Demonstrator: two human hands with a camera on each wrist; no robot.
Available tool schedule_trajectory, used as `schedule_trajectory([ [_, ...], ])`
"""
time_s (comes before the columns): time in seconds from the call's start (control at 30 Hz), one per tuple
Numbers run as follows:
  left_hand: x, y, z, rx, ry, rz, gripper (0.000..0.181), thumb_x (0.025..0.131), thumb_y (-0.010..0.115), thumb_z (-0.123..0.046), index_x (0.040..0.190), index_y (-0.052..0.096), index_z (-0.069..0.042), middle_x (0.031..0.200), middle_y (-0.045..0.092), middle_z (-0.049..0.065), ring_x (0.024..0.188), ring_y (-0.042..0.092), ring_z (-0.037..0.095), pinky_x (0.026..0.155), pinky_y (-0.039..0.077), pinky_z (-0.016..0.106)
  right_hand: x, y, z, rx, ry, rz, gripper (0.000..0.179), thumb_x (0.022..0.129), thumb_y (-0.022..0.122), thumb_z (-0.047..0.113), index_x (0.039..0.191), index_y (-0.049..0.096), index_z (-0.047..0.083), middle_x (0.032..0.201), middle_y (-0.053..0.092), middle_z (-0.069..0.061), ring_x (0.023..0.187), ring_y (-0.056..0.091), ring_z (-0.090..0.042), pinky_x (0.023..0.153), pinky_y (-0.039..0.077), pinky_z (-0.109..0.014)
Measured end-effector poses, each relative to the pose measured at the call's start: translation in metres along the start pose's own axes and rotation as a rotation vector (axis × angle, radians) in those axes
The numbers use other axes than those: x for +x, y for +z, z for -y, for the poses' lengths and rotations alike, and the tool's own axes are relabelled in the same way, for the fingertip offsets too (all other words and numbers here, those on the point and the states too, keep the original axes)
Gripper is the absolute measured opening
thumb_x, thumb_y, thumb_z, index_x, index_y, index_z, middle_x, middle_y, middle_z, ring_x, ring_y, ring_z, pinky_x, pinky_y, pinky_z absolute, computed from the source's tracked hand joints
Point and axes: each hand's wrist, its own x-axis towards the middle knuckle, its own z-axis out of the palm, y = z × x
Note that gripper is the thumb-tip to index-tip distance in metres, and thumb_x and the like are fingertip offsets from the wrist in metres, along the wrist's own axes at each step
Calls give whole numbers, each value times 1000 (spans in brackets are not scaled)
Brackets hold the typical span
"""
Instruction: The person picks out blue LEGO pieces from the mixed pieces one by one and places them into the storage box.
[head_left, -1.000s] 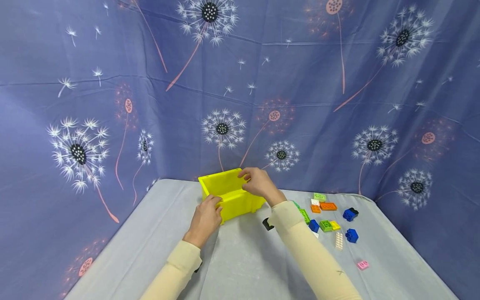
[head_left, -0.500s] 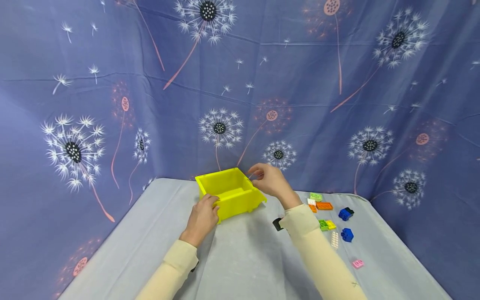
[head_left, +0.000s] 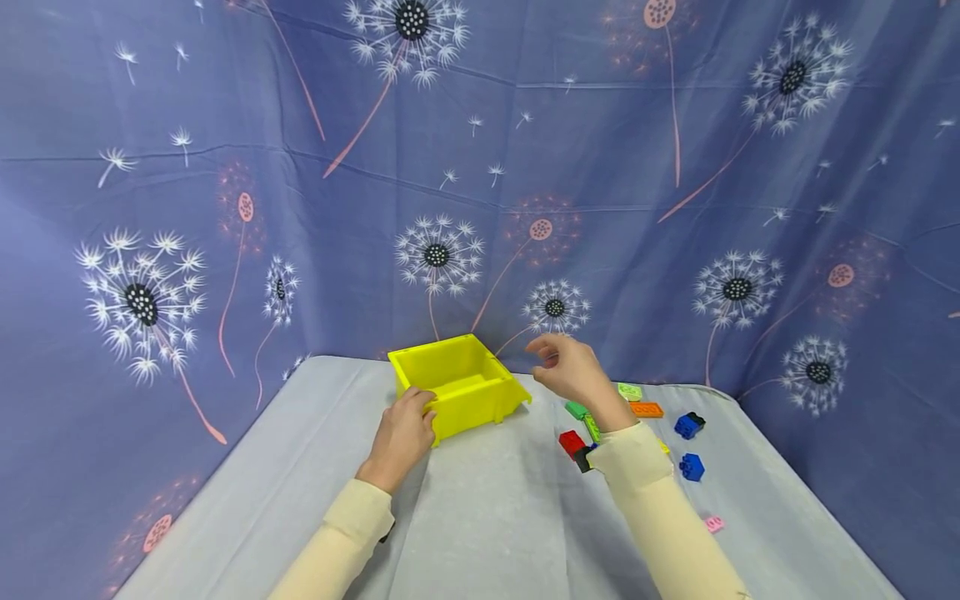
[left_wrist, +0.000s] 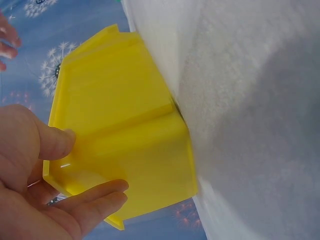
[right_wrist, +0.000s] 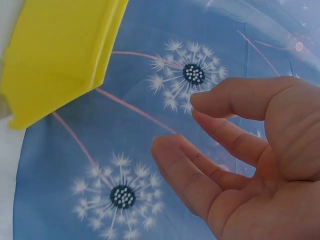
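A yellow plastic storage bin (head_left: 472, 412) stands on the cloth-covered table, its top facing up and its inside bare where I can see it. My left hand (head_left: 401, 437) grips the bin's near left corner. In the left wrist view the thumb lies against one wall, and other fingers touch the wall around the corner. My right hand (head_left: 576, 372) hovers in the air to the right of the bin, apart from it. Seen from the right wrist, that hand (right_wrist: 295, 155) has loosely bent fingers, the thumb apart from them, and holds nothing.
Loose toy bricks lie on the right of the table: a red brick (head_left: 572, 442), a green one (head_left: 576, 409), an orange one (head_left: 647, 409), a blue one (head_left: 692, 467), a pink one (head_left: 714, 523) and several others. The right forearm hides some. A dandelion-patterned curtain (head_left: 480, 167) hangs behind.
My right hand has moved off the bin's right end, rightward towards the bricks. The left hand keeps its grip at the corner. The red brick has come into sight beside the right wrist.
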Motion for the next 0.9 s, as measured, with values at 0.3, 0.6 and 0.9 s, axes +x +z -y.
schedule_trajectory([
  [0.3,0,1,-1,-7,-7,0,25,95,72,-5,120,73,-4,111,69,8,96,71,30,85,59,46,-13,-8,-31,-7,56,-18,34,98,68,20,131,68,20,133,64,-14,124,61,-36,96,55,-53],
  [0.6,0,-1,-2,-11,-16,11,26,96,72,-6,122,73,-4,114,70,9,101,71,31,87,59,46,-21,-20,-55,-32,113,-22,38,99,66,24,137,64,19,141,60,-18,128,58,-40,92,55,-55],
  [0.9,0,0,-2,-8,-16,13,26,96,72,-6,122,73,-3,114,69,9,99,71,31,87,59,47,-29,-31,-75,-33,203,25,43,100,65,27,141,61,14,147,53,-25,130,53,-47,94,53,-59],
])
